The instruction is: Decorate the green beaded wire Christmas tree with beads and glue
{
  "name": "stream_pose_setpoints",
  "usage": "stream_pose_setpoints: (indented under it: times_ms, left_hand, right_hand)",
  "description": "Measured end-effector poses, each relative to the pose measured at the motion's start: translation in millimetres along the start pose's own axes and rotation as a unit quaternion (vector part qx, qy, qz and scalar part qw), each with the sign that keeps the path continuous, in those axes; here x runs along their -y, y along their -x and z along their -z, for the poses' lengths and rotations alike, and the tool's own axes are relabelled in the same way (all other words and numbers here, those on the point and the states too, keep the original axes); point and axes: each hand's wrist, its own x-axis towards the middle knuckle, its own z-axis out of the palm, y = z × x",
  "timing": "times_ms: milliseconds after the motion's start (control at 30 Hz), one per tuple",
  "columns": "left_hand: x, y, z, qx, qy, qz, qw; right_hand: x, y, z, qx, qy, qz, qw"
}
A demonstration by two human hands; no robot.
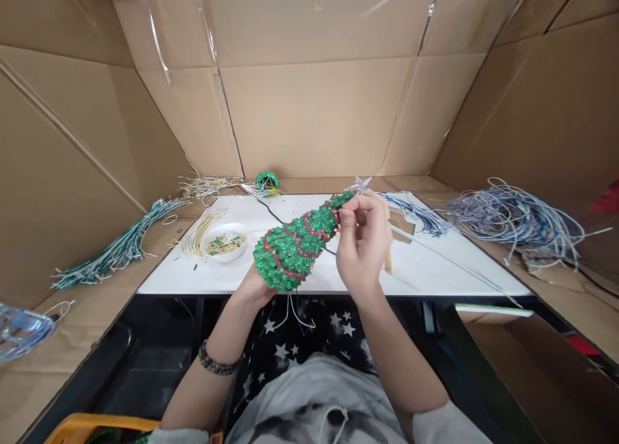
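White table (167, 276), with a green tree (293, 244) held tilted above it.
The right hand (365, 241) presses thumb and forefinger together at the tree's narrow end; any item between them is indiscernible. The left hand (256, 286) supports the wide base, fingers hidden, state undeterminable. A bowl (225, 259) stands left; a clear star (359, 185) shows beyond the tip.
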Motion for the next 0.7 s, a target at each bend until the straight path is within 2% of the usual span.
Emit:
stream_pose_setpoints:
  times_ms: [133, 200, 300, 433, 500, 633, 700]
  left_hand:
    - [0, -3, -0.8, 0.039, -0.050, -0.016, 0.998]
    - [-1, -4, 0.0, 0.028, -0.043, -0.015, 0.999]
    - [0, -3, 3.5, 0.006, -0.038, -0.006, 0.999]
    - [2, -1, 4.7, 0.017, -0.059, 0.006, 0.998]
    - [1, -1, 2.1, 0.025, -0.065, 0.004, 0.998]
    - [-2, -3, -3.0, 0.057, -0.066, -0.007, 0.996]
    - [-2, -4, -1.9, 0.050, -0.060, -0.001, 0.997]
  right_hand:
    - [-2, -2, 1, 0.040, -0.029, -0.016, 0.999]
    - [-4, -3, 1, 0.051, -0.041, -0.026, 0.997]
    - [-10, -3, 1, 0.045, -0.057, -0.062, 0.995]
    - [-15, 0, -2, 0.020, -0.060, -0.095, 0.993]
    - [-15, 2, -2, 0.019, -0.061, -0.092, 0.994]
    - [-17, 3, -2, 0.059, -0.075, -0.070, 0.993]
    - [-19, 3, -2, 0.074, -0.085, -0.067, 0.991]
